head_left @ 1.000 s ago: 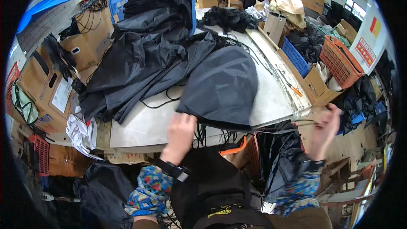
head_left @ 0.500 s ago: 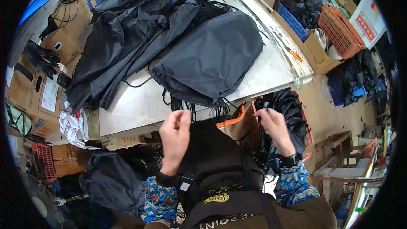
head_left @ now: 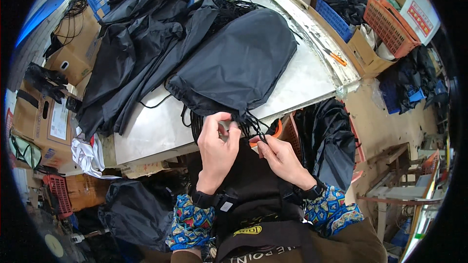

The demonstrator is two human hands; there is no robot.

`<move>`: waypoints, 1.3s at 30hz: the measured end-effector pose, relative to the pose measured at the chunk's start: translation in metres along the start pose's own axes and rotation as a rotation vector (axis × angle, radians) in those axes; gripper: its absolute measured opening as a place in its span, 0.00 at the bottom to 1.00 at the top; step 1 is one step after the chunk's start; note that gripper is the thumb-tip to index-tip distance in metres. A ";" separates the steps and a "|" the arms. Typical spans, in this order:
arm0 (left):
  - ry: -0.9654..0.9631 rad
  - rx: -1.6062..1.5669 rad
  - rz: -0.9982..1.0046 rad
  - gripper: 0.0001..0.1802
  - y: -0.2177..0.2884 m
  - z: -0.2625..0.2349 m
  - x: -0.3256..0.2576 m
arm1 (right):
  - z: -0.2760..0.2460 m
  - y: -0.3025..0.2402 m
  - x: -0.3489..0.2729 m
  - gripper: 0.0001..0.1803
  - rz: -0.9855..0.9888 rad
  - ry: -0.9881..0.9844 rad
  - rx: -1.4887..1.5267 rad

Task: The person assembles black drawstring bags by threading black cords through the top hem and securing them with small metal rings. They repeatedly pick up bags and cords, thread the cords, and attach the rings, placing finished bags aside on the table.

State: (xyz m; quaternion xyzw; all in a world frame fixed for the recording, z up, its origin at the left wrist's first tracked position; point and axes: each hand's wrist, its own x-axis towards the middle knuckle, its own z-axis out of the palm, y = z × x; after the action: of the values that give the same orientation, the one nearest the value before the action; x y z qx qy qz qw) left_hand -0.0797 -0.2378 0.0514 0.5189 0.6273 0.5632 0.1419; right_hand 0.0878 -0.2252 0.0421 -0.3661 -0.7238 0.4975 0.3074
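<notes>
A black drawstring bag [head_left: 234,58] lies flat on the white table, its gathered edge and several dangling black cords [head_left: 251,125] toward me. My left hand [head_left: 218,148] is at that edge, thumb and fingers bent into a pinch; what lies between the fingertips is too small to make out. Just right of it, my right hand [head_left: 283,160] pinches a black cord below the bag's edge. The two hands are close together but apart. Left of this bag, more black bags [head_left: 131,63] lie in a loose, wrinkled heap.
A blue basket [head_left: 97,0] full of black fabric stands at the far left of the table [head_left: 141,139]. An orange-handled tool [head_left: 337,59] lies along the right edge. Beside me at right, a crate holds black fabric [head_left: 324,136]. Cardboard boxes [head_left: 48,117] stand at left.
Both hands have come together at the bag's gathered edge: my left hand moved up and right, my right hand moved left and down and now pinches a cord there.
</notes>
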 end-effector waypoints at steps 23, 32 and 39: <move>-0.318 -1.018 -0.859 0.08 -0.012 -0.003 -0.004 | -0.006 -0.029 0.001 0.12 0.074 -0.021 0.004; -0.296 -1.132 -0.885 0.07 -0.001 0.003 -0.011 | -0.005 -0.023 0.014 0.13 0.078 -0.016 -0.140; -0.283 -1.108 -0.845 0.06 -0.003 0.005 -0.017 | -0.006 -0.024 0.016 0.14 0.023 -0.061 -0.146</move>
State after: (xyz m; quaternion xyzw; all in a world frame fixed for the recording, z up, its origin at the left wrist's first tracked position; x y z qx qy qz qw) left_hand -0.0703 -0.2480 0.0402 0.1510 0.3717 0.6234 0.6711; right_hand 0.0789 -0.2147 0.0684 -0.3807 -0.7630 0.4576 0.2519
